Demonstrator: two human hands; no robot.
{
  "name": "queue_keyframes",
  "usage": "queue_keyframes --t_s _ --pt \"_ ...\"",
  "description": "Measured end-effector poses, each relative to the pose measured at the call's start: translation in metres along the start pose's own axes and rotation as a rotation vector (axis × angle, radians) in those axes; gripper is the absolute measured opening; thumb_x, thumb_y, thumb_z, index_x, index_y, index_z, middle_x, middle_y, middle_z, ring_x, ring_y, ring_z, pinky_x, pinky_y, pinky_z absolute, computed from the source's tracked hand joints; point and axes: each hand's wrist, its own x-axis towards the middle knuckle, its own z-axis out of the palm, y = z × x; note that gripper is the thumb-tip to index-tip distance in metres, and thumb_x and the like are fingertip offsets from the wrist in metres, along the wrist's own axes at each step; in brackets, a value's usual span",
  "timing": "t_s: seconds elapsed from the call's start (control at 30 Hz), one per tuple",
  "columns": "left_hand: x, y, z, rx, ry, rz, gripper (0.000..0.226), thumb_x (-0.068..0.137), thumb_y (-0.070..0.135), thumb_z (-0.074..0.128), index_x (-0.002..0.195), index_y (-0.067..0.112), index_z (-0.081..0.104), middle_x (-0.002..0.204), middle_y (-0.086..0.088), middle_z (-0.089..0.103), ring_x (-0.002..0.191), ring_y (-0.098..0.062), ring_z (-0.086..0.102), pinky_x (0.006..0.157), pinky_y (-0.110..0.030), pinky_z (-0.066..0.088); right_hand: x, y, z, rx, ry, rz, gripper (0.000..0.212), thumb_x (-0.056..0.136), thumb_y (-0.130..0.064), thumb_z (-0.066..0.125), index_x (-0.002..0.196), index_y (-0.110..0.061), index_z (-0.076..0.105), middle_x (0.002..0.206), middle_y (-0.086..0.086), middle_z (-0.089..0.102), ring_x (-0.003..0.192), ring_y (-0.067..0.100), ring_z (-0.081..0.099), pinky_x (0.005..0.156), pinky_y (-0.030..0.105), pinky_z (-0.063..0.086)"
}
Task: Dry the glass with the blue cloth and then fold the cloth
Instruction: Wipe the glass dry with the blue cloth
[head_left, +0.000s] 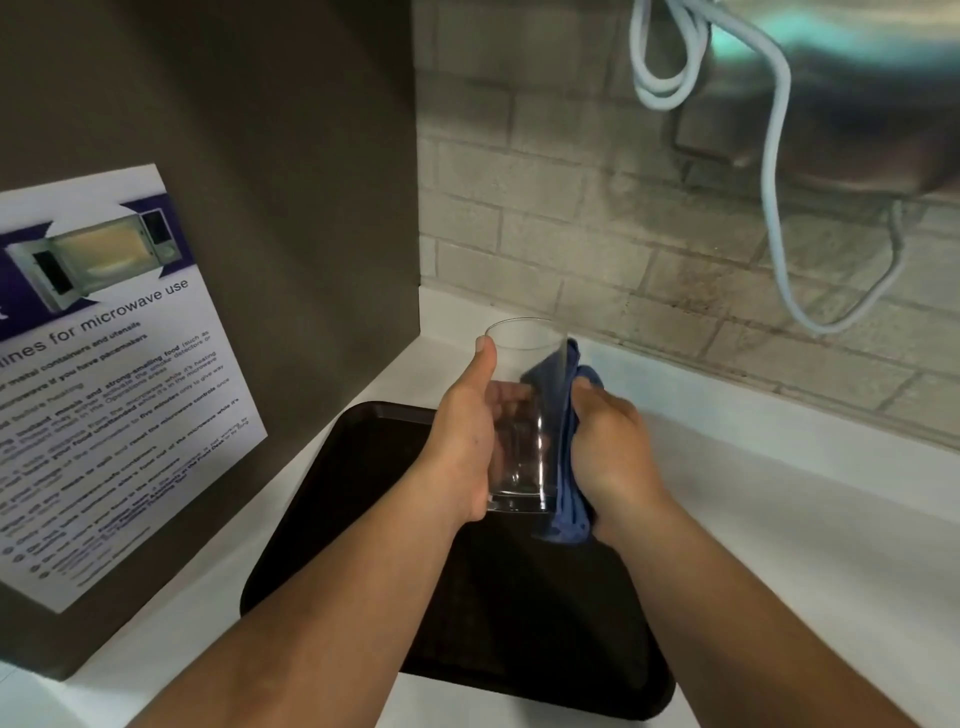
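A clear drinking glass (524, 431) is held upright above the black tray (363, 467). My left hand (462, 431) wraps its left side, thumb up near the rim. My right hand (608, 447) presses a bunched blue cloth (563, 499) against the glass's right side. The cloth shows above my fingers and hangs below my palm; part of it is seen through the glass.
The tray lies on a white counter (779, 519). A dark panel with a microwave notice (104, 374) stands at the left. A tiled wall (571, 234) rises behind, with a pale blue cable (774, 197) hanging from above at the right.
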Motion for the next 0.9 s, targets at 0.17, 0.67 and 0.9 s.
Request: queue_keyframes --t_s 0.17,0.67,0.9 --pt "0.003 0.001 0.002 -0.031 0.046 -0.038 0.083 0.096 0.082 0.044 0.123 0.009 0.074 0.122 -0.022 0.08 0.114 -0.04 0.077 0.09 -0.046 0.062 -0.036 0.026 0.015 -0.426 0.047 -0.409 0.019 0.103 -0.025 0.04 0.106 -0.017 0.057 0.085 0.0 0.065 0.071 -0.001 0.063 0.062 0.007 0.047" --pt "-0.001 0.001 0.006 0.227 0.104 0.023 0.081 0.097 0.084 0.034 0.128 0.02 0.074 0.14 -0.021 0.071 0.126 -0.039 0.069 0.108 -0.06 0.056 0.011 -0.011 0.008 -0.015 0.109 -0.042 0.032 0.103 -0.032 0.037 0.082 -0.023 0.06 0.104 0.027 0.066 0.095 0.039 0.066 0.09 0.055 0.053" --pt "-0.008 -0.003 0.009 0.153 0.035 0.011 0.119 0.067 0.096 0.055 0.155 0.016 0.054 0.157 -0.014 0.061 0.143 -0.038 0.059 0.121 -0.062 0.045 0.012 -0.017 0.01 -0.06 0.096 -0.047 0.032 0.1 -0.034 0.038 0.085 -0.021 0.063 0.1 0.023 0.07 0.09 0.037 0.068 0.088 0.052 0.054"
